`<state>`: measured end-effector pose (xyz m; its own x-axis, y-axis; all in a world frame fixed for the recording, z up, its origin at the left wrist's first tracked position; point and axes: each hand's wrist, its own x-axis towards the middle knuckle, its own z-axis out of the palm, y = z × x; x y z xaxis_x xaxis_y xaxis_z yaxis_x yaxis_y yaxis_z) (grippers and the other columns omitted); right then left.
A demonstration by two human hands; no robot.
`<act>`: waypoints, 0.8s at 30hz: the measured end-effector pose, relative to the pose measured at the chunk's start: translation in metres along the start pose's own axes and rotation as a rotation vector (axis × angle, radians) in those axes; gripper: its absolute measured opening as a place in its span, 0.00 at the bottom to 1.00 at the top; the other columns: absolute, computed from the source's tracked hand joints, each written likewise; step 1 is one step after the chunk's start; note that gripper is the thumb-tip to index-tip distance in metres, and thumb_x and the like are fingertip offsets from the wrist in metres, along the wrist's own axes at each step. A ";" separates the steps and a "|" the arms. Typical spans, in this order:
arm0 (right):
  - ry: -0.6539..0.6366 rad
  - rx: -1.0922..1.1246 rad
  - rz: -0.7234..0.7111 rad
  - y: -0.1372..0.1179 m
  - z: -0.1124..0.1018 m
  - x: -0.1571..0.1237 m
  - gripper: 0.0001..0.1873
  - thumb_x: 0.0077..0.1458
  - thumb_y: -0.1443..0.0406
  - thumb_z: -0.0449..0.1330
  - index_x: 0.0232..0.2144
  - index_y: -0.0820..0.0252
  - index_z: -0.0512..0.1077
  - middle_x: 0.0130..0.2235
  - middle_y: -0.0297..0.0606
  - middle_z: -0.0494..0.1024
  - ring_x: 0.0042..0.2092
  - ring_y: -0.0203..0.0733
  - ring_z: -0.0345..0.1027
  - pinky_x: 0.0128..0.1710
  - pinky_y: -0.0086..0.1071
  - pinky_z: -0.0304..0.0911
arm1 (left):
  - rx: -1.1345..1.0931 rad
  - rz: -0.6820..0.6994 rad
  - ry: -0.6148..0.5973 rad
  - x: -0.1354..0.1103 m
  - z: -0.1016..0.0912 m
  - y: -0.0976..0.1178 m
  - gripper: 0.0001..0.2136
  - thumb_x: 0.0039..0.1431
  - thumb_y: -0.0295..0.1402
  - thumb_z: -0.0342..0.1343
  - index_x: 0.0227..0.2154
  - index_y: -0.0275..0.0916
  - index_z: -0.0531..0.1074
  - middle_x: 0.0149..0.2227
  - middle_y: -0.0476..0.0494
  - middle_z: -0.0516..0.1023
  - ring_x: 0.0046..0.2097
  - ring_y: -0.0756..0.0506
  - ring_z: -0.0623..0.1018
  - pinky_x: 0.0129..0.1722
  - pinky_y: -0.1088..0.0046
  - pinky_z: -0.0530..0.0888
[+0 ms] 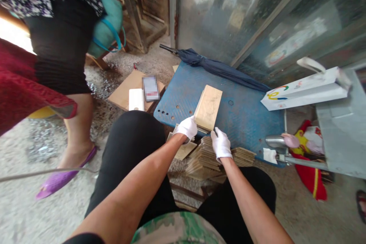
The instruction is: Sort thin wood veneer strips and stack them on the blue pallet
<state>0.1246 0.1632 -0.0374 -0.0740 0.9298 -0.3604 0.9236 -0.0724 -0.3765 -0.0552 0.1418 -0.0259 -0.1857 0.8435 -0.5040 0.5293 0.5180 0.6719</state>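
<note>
A small stack of thin rectangular wooden boards (210, 106) lies on the blue tabletop, its near end at the table's front edge. My left hand (187, 127), in a white glove, is closed at the near left corner of this stack. At the near right corner is my right hand (221, 144), also gloved in white, with thumb and fingertips slightly apart; I see nothing held in it. Below the hands, a fanned pile of similar thin boards (201, 158) sits under the table edge, and more boards (243, 156) lie to its right.
A folded dark umbrella (220, 70) lies along the back of the blue table (240, 118). White paper bag (307, 88) at right, beside a grey surface (343, 133). A cardboard box (122, 91) carries a white object (136, 99). Another person (61, 49) stands at left.
</note>
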 end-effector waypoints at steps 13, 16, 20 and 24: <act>-0.123 0.025 0.008 -0.012 0.006 0.013 0.18 0.58 0.59 0.49 0.44 0.59 0.75 0.45 0.43 0.78 0.46 0.45 0.69 0.43 0.31 0.60 | 0.072 -0.012 -0.025 0.008 0.015 0.008 0.20 0.58 0.25 0.50 0.54 0.30 0.67 0.50 0.30 0.75 0.54 0.41 0.74 0.54 0.72 0.68; -0.096 0.172 0.032 -0.009 0.009 0.013 0.19 0.57 0.58 0.51 0.44 0.57 0.76 0.44 0.42 0.78 0.46 0.46 0.69 0.45 0.32 0.61 | 0.082 -0.029 -0.032 0.009 0.013 0.010 0.20 0.59 0.25 0.48 0.54 0.30 0.67 0.50 0.31 0.76 0.54 0.41 0.74 0.53 0.72 0.68; -0.080 0.439 0.048 -0.002 0.014 0.014 0.21 0.53 0.56 0.53 0.43 0.61 0.76 0.46 0.42 0.79 0.48 0.46 0.70 0.50 0.35 0.61 | 0.067 -0.053 -0.038 0.008 0.008 0.014 0.19 0.60 0.26 0.46 0.53 0.33 0.69 0.48 0.34 0.77 0.51 0.42 0.77 0.49 0.73 0.71; -0.086 0.641 0.057 0.003 0.019 0.015 0.22 0.51 0.54 0.56 0.42 0.62 0.77 0.44 0.40 0.80 0.47 0.46 0.70 0.53 0.37 0.61 | 0.052 -0.077 -0.040 0.005 0.004 0.018 0.16 0.58 0.27 0.48 0.48 0.33 0.72 0.45 0.34 0.79 0.48 0.41 0.78 0.46 0.73 0.72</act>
<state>0.1189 0.1705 -0.0599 -0.0862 0.8879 -0.4518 0.5216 -0.3462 -0.7798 -0.0432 0.1545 -0.0185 -0.1946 0.7946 -0.5751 0.5576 0.5720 0.6016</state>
